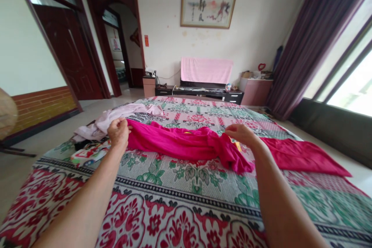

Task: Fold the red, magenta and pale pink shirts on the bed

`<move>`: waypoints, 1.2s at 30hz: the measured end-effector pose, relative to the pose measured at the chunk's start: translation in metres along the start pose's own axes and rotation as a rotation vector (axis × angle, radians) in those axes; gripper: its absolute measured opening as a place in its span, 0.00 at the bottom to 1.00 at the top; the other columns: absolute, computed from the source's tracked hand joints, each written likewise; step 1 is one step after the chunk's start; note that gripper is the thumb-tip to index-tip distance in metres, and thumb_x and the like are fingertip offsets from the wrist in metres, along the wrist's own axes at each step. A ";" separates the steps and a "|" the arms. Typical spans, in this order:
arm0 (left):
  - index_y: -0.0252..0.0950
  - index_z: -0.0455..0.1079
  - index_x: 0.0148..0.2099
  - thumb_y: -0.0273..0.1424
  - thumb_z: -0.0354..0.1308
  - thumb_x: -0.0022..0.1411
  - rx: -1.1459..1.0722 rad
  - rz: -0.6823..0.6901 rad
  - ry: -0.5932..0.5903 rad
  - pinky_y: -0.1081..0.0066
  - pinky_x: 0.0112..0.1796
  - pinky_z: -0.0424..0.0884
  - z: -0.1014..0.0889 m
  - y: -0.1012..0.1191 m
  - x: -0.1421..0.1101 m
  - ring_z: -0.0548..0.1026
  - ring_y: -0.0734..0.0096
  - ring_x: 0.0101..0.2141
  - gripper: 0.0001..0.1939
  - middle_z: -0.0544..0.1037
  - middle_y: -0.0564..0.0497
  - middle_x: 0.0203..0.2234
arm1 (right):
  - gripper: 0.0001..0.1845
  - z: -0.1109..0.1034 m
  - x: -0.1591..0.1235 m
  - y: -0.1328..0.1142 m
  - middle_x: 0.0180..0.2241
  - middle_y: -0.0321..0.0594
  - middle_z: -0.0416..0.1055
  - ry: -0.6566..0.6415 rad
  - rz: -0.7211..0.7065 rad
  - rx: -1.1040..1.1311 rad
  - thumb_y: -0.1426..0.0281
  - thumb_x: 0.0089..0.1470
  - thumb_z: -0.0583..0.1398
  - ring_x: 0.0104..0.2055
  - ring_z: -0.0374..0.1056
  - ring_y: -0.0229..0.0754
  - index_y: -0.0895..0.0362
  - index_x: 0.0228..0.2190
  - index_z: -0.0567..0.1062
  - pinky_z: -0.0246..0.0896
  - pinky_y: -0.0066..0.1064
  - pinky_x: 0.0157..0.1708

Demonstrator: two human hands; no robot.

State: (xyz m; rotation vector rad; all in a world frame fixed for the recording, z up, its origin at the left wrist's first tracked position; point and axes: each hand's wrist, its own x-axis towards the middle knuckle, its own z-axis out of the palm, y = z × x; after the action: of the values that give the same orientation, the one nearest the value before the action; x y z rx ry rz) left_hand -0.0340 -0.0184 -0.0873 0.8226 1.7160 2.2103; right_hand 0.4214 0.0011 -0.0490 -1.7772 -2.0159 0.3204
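A bright pink garment (174,141), perhaps a shirt, stretches across the patterned bedspread (162,178) between my hands. My left hand (118,131) pinches its left end, lifting that corner a little. Near its right part is my right hand (240,133), fingers bent and thumb close to the cloth, with a bit of yellow print showing below. The pink cloth bunches up in a crumpled end at the lower right. Whether the right fingertips grip the fabric is hard to make out.
Pale pink clothing (116,120) lies heaped at the left, beside a white printed cloth (90,154). To the right, a red folded garment (305,157) lies flat. Beyond the bed stand a low black cabinet (235,97) and a screen draped with a pink towel (207,69).
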 end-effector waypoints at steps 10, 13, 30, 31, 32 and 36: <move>0.35 0.68 0.37 0.29 0.54 0.51 0.010 -0.026 -0.026 0.80 0.16 0.64 0.000 -0.007 -0.001 0.70 0.76 0.17 0.09 0.70 0.56 0.21 | 0.12 0.006 -0.019 -0.048 0.21 0.36 0.74 -0.398 -0.199 -0.216 0.64 0.41 0.65 0.26 0.67 0.39 0.53 0.31 0.82 0.58 0.27 0.25; 0.35 0.68 0.37 0.28 0.54 0.51 -0.005 -0.032 -0.008 0.79 0.16 0.65 -0.001 -0.004 0.001 0.70 0.77 0.17 0.09 0.70 0.56 0.22 | 0.13 0.011 -0.014 -0.042 0.23 0.40 0.76 -0.333 -0.143 -0.309 0.71 0.42 0.61 0.27 0.69 0.40 0.55 0.32 0.82 0.59 0.28 0.27; 0.33 0.68 0.39 0.29 0.53 0.52 -0.081 0.024 0.084 0.80 0.17 0.65 -0.006 -0.005 0.007 0.72 0.77 0.16 0.11 0.69 0.57 0.22 | 0.21 -0.025 -0.012 -0.032 0.33 0.42 0.79 0.431 0.121 0.146 0.71 0.49 0.53 0.38 0.73 0.46 0.56 0.40 0.82 0.66 0.30 0.37; 0.34 0.68 0.39 0.29 0.53 0.52 -0.086 0.023 0.087 0.80 0.16 0.65 -0.006 -0.006 0.008 0.72 0.77 0.17 0.11 0.69 0.57 0.21 | 0.22 -0.025 -0.012 -0.033 0.30 0.42 0.78 0.411 0.103 0.205 0.70 0.49 0.53 0.34 0.73 0.44 0.57 0.40 0.81 0.65 0.29 0.33; 0.34 0.69 0.39 0.29 0.53 0.51 -0.088 0.021 0.092 0.80 0.16 0.65 -0.007 -0.007 0.009 0.72 0.76 0.17 0.11 0.69 0.57 0.21 | 0.22 -0.025 -0.013 -0.032 0.27 0.41 0.77 0.365 0.084 0.255 0.70 0.49 0.52 0.30 0.72 0.43 0.59 0.41 0.81 0.64 0.27 0.29; 0.34 0.69 0.39 0.29 0.54 0.51 -0.059 0.007 0.101 0.79 0.17 0.66 -0.009 -0.012 0.010 0.73 0.75 0.19 0.12 0.71 0.55 0.22 | 0.20 -0.017 -0.012 -0.023 0.21 0.39 0.74 0.064 0.026 0.184 0.71 0.50 0.51 0.22 0.67 0.38 0.60 0.35 0.81 0.57 0.25 0.21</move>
State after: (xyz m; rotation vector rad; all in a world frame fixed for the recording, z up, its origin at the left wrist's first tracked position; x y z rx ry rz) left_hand -0.0485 -0.0174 -0.0970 0.7155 1.6844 2.3320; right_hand 0.4100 -0.0158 -0.0262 -1.6797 -1.8568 0.4369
